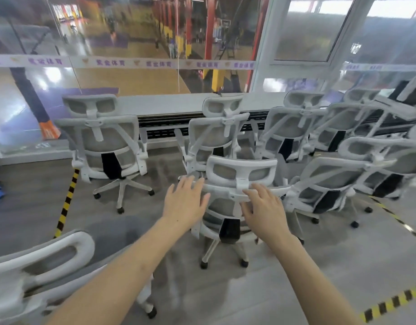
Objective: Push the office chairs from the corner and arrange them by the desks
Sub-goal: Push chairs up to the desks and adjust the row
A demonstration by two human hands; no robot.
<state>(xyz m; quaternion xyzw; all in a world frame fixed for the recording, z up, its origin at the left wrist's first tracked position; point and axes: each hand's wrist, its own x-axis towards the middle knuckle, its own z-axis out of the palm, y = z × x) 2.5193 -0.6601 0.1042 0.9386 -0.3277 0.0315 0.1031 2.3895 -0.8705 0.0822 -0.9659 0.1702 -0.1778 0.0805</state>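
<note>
Near the middle of the grey floor, one white mesh office chair (235, 202) stands with its back toward the person, headrest (241, 171) uppermost, seat facing the long white desk (169, 103) under the window. Both arms reach out to it. Left hand (184, 202): fingers straight and slightly spread, tips at the left end of the backrest's top rail, flat against it or just short of it; motion blur, cannot tell which. Right hand (264, 211): fingers spread and lightly bent, lying on the top rail just below the headrest bracket, thumb low on the mesh side; no firm curl round the frame that I can make out. Chair upright, long axis vertical, castors (204, 265) on the floor. Directly beyond it, a second chair (214, 139) faces the desk the same way; another chair (106, 141) stands well apart to the left, also at the desk. To the right, a crowded cluster of chairs (343, 146), backs turned this way, packed touching one another. A further headrest (38, 261) shows at lower left, close by. Yellow-black hazard tape (67, 202) runs across the floor left and right.
</note>
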